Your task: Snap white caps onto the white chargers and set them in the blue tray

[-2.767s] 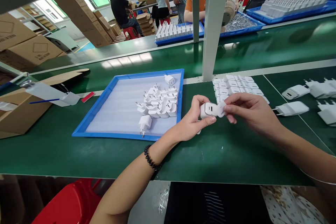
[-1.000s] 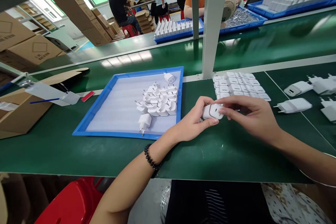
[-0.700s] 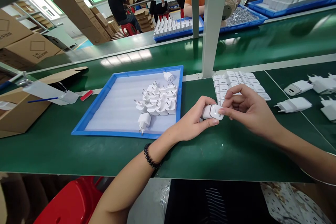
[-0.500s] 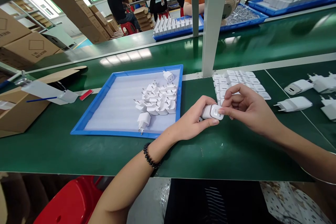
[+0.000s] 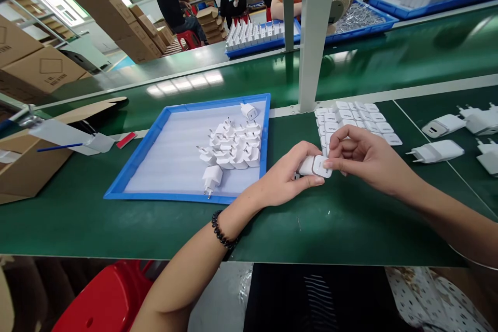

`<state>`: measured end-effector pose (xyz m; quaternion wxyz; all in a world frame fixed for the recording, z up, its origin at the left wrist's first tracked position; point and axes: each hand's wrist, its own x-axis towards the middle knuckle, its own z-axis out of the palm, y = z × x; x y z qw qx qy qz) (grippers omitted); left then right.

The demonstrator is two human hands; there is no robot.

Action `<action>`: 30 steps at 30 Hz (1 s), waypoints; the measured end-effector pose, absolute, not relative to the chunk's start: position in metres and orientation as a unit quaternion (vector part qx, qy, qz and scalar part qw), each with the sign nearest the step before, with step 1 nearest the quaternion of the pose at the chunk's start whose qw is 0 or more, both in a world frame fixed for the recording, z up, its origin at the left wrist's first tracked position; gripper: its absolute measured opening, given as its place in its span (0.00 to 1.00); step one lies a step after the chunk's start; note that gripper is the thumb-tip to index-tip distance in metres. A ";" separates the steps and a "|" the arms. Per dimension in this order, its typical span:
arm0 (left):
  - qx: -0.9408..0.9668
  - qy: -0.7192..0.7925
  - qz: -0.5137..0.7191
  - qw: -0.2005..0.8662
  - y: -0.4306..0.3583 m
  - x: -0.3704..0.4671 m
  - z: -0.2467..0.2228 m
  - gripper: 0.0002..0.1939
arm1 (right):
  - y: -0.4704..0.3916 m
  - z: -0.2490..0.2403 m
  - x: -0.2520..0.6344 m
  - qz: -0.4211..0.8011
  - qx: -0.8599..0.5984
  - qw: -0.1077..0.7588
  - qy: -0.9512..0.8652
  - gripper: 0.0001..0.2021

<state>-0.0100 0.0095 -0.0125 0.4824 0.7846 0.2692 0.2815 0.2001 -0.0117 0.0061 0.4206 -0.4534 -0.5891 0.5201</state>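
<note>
A white plug charger (image 5: 308, 165) lies in my left hand (image 5: 286, 179), held between thumb and fingers, its flat printed face turned up. My right hand (image 5: 368, 163) pinches with thumb and forefinger at the right edge of that face; whether a thin film is between the fingertips is too small to tell. Just behind my right hand, rows of white chargers (image 5: 360, 116) lie close together, printed faces up. To the left, a blue-rimmed tray (image 5: 134, 198) holds a cluster of white chargers (image 5: 233, 148), most with their pins up.
Several loose chargers (image 5: 443, 151) lie at the right. A metal post (image 5: 311, 36) rises behind my hands. Cardboard boxes (image 5: 42, 70) and a small red piece (image 5: 126, 140) are at the left. Across the bench, a person in orange sits behind blue trays (image 5: 252, 52).
Almost nothing differs. The view has shifted very slightly; both hands keep the same hold at the charger.
</note>
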 end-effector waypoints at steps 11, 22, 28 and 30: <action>0.790 0.273 0.268 0.480 0.010 -0.010 -0.014 0.17 | -0.011 0.007 0.201 0.518 -0.453 0.402 -0.604 0.19; 0.796 0.262 0.266 0.476 0.010 -0.010 -0.016 0.16 | -0.012 0.006 0.200 0.507 -0.454 0.402 -0.613 0.18; 0.804 0.273 0.247 0.466 0.010 -0.010 -0.013 0.16 | -0.011 0.005 0.200 0.524 -0.447 0.394 -0.608 0.18; 0.806 0.272 0.246 0.465 0.011 -0.010 -0.013 0.15 | -0.010 0.005 0.200 0.530 -0.445 0.394 -0.605 0.18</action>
